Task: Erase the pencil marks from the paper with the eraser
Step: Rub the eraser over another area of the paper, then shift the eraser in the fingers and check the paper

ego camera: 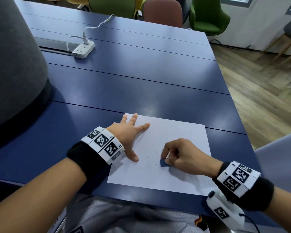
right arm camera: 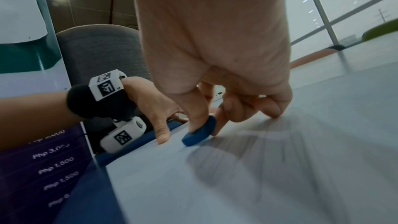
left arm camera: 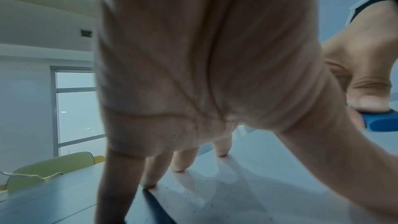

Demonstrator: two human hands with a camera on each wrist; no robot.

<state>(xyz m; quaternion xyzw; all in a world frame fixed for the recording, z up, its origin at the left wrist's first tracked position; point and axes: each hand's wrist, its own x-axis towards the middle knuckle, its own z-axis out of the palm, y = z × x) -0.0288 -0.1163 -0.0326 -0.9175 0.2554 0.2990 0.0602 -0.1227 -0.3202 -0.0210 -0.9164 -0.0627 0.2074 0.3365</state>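
Left of centre, the left hand (ego camera: 131, 132) lies spread, fingertips pressing the white paper (ego camera: 180, 132). Right of it, the right hand (ego camera: 183, 155) pinches a blue eraser (ego camera: 163, 163) against the sheet. A blue table (ego camera: 141, 78) fills the frame; chairs (ego camera: 208, 15) line the top edge.

A dark blue table (ego camera: 141, 78) made of long panels with thin seams fills most of the room in front of me. Toward its far left lies a white power strip (ego camera: 83, 49) with a white plug (ego camera: 85, 38) pushed into it, and a white cable (ego camera: 99, 25) curls away across the tabletop toward the far edge. A large grey fabric-covered rounded shape (ego camera: 13, 64) rises at the left, dark at its base. Beyond the table stand a dusty red chair (ego camera: 163, 12) and a green shell chair (ego camera: 208, 15), with yellow seats further left. To the right runs a wood-plank floor (ego camera: 259, 91), and a purple printed sign (right arm camera: 53, 173) lists prices.
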